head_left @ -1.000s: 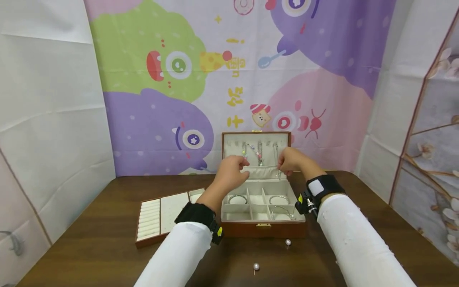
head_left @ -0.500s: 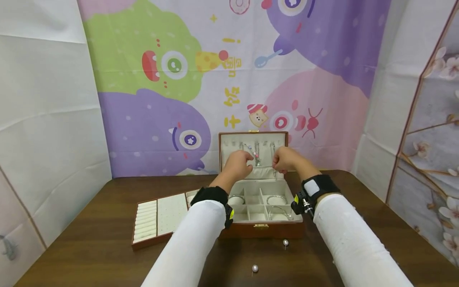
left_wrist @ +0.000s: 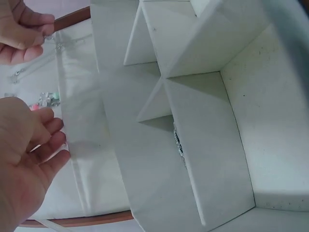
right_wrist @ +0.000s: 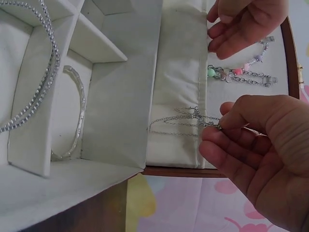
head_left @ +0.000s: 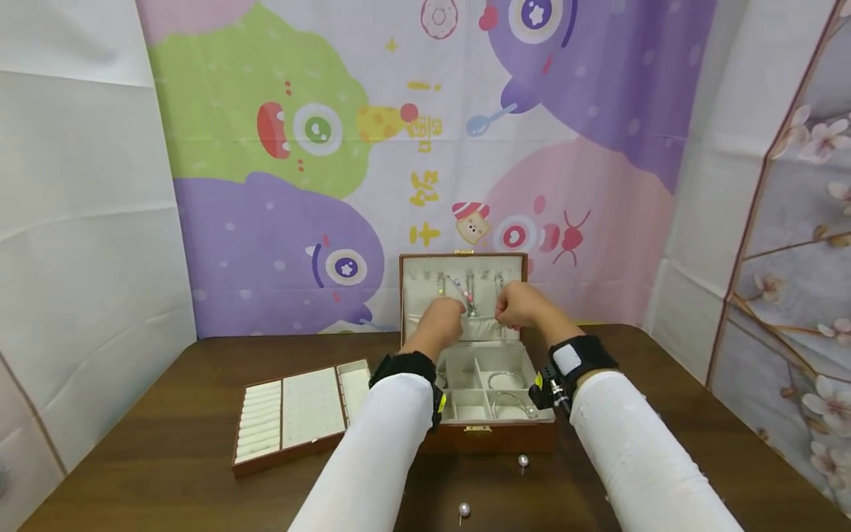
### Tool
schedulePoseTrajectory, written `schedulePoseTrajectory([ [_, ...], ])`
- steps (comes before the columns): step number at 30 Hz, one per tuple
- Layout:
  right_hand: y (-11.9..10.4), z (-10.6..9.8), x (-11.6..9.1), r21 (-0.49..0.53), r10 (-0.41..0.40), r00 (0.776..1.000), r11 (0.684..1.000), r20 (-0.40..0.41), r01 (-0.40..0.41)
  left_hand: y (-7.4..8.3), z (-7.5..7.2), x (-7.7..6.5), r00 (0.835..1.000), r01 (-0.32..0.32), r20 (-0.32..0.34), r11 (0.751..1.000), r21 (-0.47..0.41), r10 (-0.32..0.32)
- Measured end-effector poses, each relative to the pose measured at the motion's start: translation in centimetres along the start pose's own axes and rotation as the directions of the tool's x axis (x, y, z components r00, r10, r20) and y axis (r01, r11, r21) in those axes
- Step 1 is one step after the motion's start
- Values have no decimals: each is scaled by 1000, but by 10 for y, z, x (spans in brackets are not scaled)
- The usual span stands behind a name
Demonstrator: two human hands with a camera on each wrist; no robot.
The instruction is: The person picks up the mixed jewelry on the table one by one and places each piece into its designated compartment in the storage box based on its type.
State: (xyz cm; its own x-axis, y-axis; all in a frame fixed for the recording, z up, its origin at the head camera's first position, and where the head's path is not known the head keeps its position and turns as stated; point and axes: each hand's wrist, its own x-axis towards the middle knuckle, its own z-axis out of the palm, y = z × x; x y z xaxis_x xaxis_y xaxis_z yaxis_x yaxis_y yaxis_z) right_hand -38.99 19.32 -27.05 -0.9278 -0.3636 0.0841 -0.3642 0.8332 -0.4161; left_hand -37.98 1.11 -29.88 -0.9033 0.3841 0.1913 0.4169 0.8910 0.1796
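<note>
On a dark-brown table before a cartoon-print cloth sits an open jewellery box. At its lid, the right hand pinches a silver chain; the left hand, loosely curved, appears empty.

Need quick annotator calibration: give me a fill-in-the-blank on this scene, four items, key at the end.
1. The fingers of the ____ hand pinch the silver chain.
2. The lid of the jewelry box is ____, not closed.
3. In the head view, the tray lies to the ____ of the jewelry box.
4. The number of pearl-headed pins on the table in front of the jewelry box is ____.

Missing words: right; open; left; two.
</note>
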Motion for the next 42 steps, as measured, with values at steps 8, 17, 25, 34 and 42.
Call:
schedulePoseTrajectory([
  [8, 1, 3, 3, 35, 5, 998, 999, -65, -3, 8, 12, -5, 1000, -5, 9, 968, 250, 3],
  [17, -7, -4, 7, -7, 9, 965, 1000, -263, -11, 6, 15, -8, 1000, 28, -14, 981, 193, -26],
  [25, -14, -17, 14, 0, -18, 866, 1000, -499, 20, 10, 6, -7, 999, 39, -31, 993, 111, -36],
  [34, -25, -18, 20, 15, -18, 871, 999, -492, 29, 7, 4, -7, 998, 56, 32, 990, 129, -60],
  [42, -10, -5, 17, -115, -50, 918, 993, -394, 5, 5, 4, -9, 997, 51, 42, 989, 138, -58],
])
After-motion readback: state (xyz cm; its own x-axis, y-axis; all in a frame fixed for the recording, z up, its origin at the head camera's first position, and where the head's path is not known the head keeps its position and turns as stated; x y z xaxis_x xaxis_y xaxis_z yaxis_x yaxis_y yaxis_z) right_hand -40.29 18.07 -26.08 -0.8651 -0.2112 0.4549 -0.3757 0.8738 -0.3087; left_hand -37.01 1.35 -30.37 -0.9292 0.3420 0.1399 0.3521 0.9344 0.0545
